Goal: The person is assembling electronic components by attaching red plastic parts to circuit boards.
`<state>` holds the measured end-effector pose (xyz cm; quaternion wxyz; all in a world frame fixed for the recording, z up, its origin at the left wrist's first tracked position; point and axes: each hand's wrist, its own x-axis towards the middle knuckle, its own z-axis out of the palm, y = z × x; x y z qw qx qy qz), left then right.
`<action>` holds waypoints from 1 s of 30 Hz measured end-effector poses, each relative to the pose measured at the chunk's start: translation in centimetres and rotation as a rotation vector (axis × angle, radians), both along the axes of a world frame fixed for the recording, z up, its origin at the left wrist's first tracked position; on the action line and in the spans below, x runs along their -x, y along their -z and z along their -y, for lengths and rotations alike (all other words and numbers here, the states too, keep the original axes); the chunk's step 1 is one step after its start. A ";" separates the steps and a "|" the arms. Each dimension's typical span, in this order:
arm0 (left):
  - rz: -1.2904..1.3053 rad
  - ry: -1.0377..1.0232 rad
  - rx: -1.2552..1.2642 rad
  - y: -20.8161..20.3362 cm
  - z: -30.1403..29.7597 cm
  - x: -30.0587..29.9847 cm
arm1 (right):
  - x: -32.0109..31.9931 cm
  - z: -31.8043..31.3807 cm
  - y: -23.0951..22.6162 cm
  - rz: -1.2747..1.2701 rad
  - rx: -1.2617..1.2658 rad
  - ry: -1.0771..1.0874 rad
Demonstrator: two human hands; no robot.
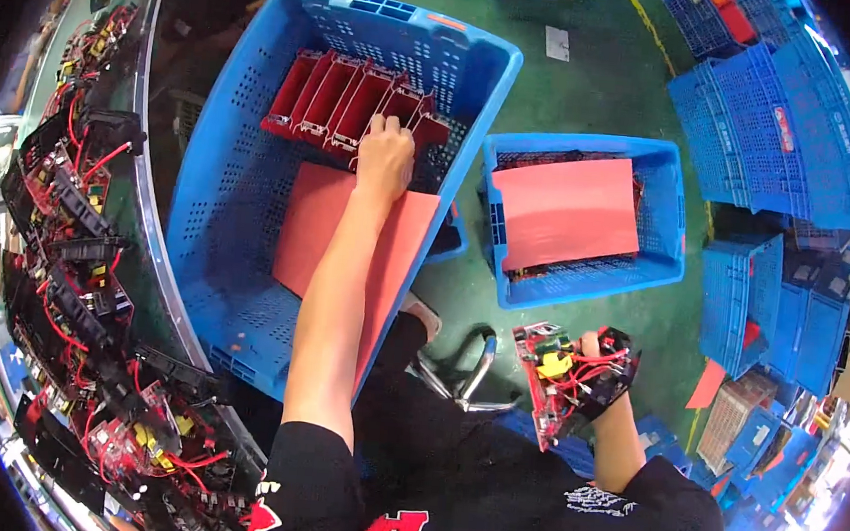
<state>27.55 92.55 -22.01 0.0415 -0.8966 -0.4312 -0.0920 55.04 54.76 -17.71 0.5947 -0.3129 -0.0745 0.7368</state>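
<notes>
My left hand (386,158) reaches into a large blue perforated crate (249,222). Its fingers are closed over the edge of one of the red metal housings (330,103), several of which stand in a row at the crate's far end; the fingertips are partly hidden. Beneath my left forearm lies a red-pink sheet (314,222) in the same crate. Out to the right, my right hand (593,349) is wrapped around a circuit board assembly (556,371) with red wires, a yellow component and a black part. Much of that hand is hidden behind the assembly.
A smaller blue crate (582,296) on the green floor holds boards under another red-pink sheet (569,212). Along the left runs a metal-edged bench (146,134) crowded with wired board assemblies (80,208). Stacked blue crates (774,143) line the right. A bent metal tube frame (476,374) stands near me.
</notes>
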 end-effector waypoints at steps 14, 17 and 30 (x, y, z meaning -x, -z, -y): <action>0.863 -0.276 0.135 -25.5 11.9 2.4 | 4.7 -6.1 -8.4 0.901 0.093 -0.269; 1.155 -0.504 0.151 -31.3 23.9 5.5 | 6.2 -7.2 -10.1 0.909 -0.125 -0.426; 1.812 -1.696 -0.739 -31.4 75.0 10.5 | 22.4 -1.4 -12.6 -1.080 -0.131 -1.514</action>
